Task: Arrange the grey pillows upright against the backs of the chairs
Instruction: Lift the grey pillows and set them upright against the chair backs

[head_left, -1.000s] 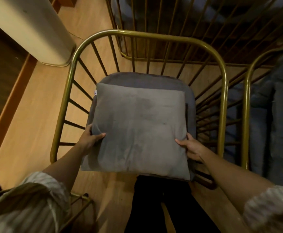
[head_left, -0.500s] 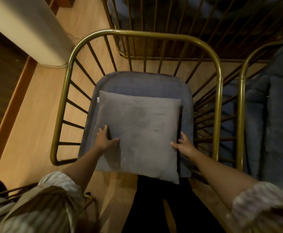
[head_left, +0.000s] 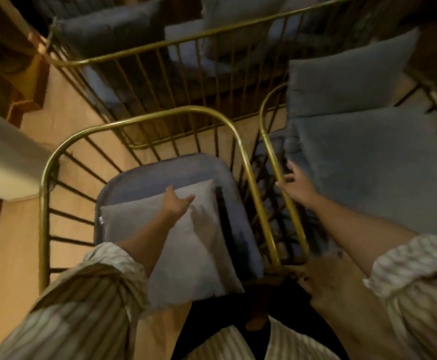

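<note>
Head view: left hand (head_left: 176, 203) open, palm flat on grey pillow (head_left: 186, 245) lying on chair seat (head_left: 144, 178) beneath it. Right hand (head_left: 295, 184) open, fingers spread, touching neighbouring chair's brass rail (head_left: 272, 152).

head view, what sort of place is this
Probably a cafe or lounge seating area: several matching gold wire chairs close together, each with grey pillows, on a wooden floor.

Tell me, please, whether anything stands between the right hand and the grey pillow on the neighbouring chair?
The right hand is reaching past the brass rail of that chair, and its fingers are at the edge of the grey pillow. Nothing visible lies between them.
</note>
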A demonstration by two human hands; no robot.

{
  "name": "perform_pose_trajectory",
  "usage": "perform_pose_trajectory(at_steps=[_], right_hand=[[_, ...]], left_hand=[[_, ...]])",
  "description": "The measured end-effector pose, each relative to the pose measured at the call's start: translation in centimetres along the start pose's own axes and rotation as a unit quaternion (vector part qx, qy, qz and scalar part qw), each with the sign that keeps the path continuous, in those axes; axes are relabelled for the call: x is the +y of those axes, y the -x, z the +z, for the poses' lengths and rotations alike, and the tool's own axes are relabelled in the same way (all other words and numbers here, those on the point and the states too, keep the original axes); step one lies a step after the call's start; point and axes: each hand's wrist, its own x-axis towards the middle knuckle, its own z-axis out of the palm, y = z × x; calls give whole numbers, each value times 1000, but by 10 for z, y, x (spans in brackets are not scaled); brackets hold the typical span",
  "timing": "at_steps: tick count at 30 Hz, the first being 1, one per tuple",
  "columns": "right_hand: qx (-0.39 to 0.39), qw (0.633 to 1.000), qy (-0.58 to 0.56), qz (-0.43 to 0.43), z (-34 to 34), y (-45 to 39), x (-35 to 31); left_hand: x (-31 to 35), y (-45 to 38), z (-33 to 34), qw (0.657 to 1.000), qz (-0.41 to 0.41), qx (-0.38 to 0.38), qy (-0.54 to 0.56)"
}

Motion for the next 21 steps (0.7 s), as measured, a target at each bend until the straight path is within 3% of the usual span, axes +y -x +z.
perform_pose_trajectory(at_steps=[4, 10, 13, 16, 21], right_hand=[[94, 996, -6, 8, -84, -7, 47], [196, 958, 205, 49, -211, 2, 94], [187, 952, 226, 90, -268, -12, 125], [164, 964, 175, 119, -313, -26, 161], [98, 977, 64, 177, -361, -41, 230]], left_hand=[[72, 6, 58, 993, 54, -79, 72], [151, 29, 171, 980, 104, -146, 88], [156, 14, 251, 979, 63, -174, 92], [205, 51, 286, 979, 22, -176, 103], [233, 30, 351, 963, -65, -179, 192]])
